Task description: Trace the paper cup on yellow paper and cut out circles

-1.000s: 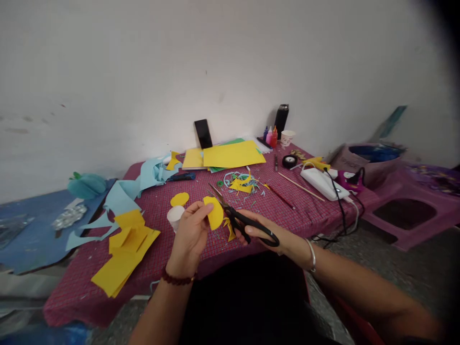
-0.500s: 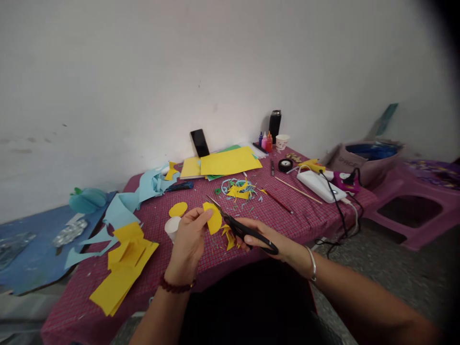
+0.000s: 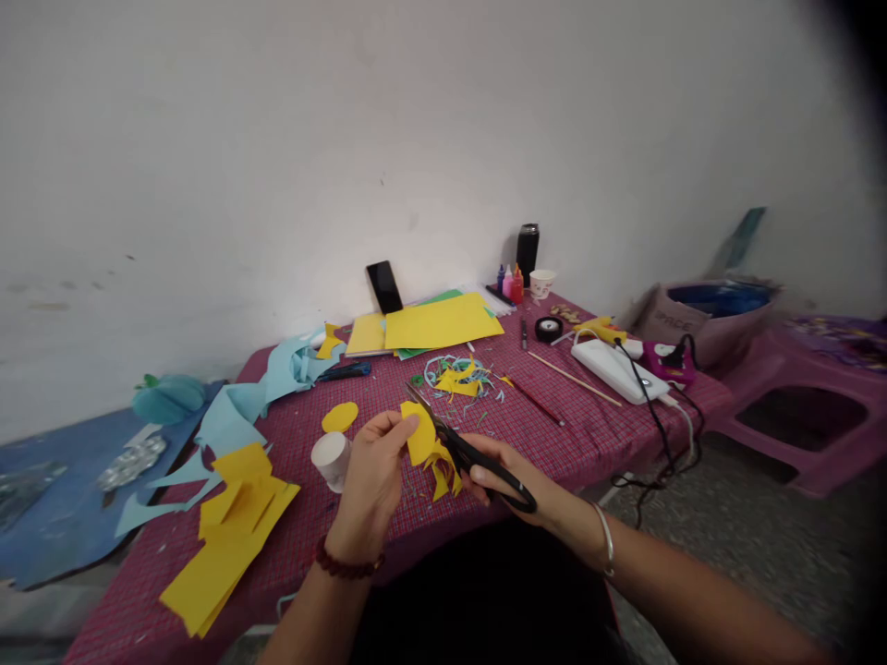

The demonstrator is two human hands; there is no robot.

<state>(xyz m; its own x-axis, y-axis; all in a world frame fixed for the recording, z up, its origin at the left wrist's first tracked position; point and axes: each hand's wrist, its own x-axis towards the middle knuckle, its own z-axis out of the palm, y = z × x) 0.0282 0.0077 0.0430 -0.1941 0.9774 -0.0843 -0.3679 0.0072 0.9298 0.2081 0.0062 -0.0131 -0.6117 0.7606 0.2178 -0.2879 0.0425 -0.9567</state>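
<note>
The left hand (image 3: 374,473) is curled, thumb and fingertips pinching a yellow paper piece (image 3: 419,436) held up above the near edge of the table (image 3: 554,434). The right hand (image 3: 509,473) is closed through the handles of the black scissors (image 3: 478,459), whose blades run up against the right edge of that piece. The blades look nearly closed, though the blur makes this hard to judge. Jagged yellow offcuts (image 3: 442,473) hang below the piece.

A white cup (image 3: 332,459) stands just left of the left hand. Beyond the cup lies a yellow paper circle (image 3: 340,417). To the cup's left and nearer lies a loose stack of yellow sheets (image 3: 228,528), and further left beyond it, pale blue paper strips (image 3: 239,411). Beyond the cup to the right is a heap of yellow and blue trimmings (image 3: 457,377). Further back lies a large yellow sheet (image 3: 441,320), with a dark phone (image 3: 384,286) leaning on the wall. Well to the cup's right lie a thin stick (image 3: 575,379) and a white box (image 3: 610,369).
</note>
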